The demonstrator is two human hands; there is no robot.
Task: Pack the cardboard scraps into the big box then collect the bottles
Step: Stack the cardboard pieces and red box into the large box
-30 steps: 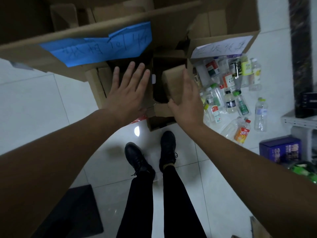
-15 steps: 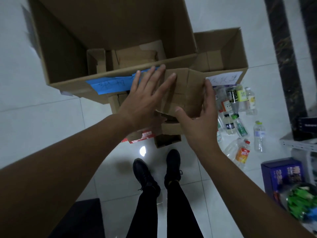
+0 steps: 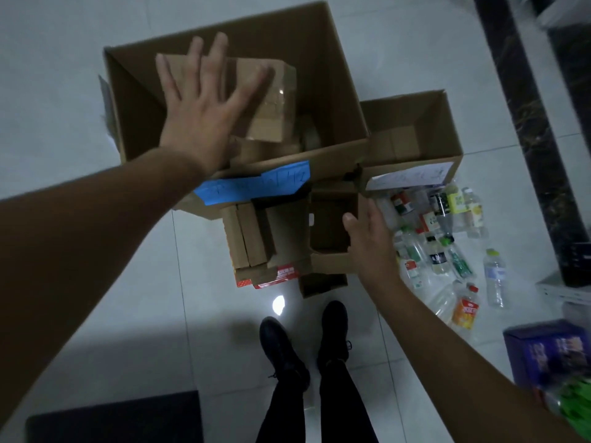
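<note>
The big open cardboard box [image 3: 339, 91] with a blue label stands on the floor ahead. My left hand [image 3: 204, 103] is spread flat, fingers apart, over a folded cardboard scrap [image 3: 271, 103] that lies inside the box on other scraps. My right hand [image 3: 371, 241] hangs open beside a small open carton [image 3: 329, 225] in the pile of cardboard scraps [image 3: 252, 241] on the floor in front of the big box. Several plastic bottles [image 3: 438, 247] lie scattered on the tiles to the right.
A smaller open box [image 3: 447, 132] with a white label stands right of the big box. A purple box [image 3: 550, 353] and green items sit at the lower right. A dark mat [image 3: 115, 417] lies lower left. My shoes [image 3: 303, 343] stand behind the scrap pile.
The cardboard scrap that both hands held at the box's front rim now lies inside the big box. My left hand went with it; my right hand dropped to the floor pile.
</note>
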